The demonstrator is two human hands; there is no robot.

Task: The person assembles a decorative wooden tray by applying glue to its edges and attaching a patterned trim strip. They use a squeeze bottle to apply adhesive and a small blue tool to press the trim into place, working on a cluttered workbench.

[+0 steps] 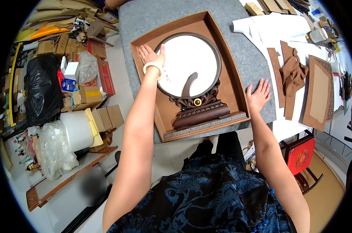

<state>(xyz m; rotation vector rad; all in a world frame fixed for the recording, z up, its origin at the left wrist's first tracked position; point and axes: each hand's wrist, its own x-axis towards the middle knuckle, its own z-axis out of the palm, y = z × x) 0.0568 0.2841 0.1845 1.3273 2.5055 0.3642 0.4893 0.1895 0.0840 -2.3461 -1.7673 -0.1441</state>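
Note:
A shallow brown box [231, 62] with raised walls lies on the grey table. Inside it rests a round white panel [191, 50] in a dark rim, joined to a carved dark wooden stand [201, 116]. On the panel's lower part is a curved dark piece [189, 84]. My left hand [152, 58] lies with fingers stretched out over the panel's left rim and the box floor, a white bangle [154, 66] at its wrist. My right hand [258, 96] is spread flat on the table, just outside the box's right wall. Neither hand grips anything.
Grey felt [168, 13] covers the table. On the right are brown cloth [294, 72], a framed panel [317, 93], white sheeting [277, 25] and a red-seated chair [301, 156]. Cardboard boxes [88, 97] and a black bag [43, 87] crowd the left. Another person's arm [114, 4] shows at the top.

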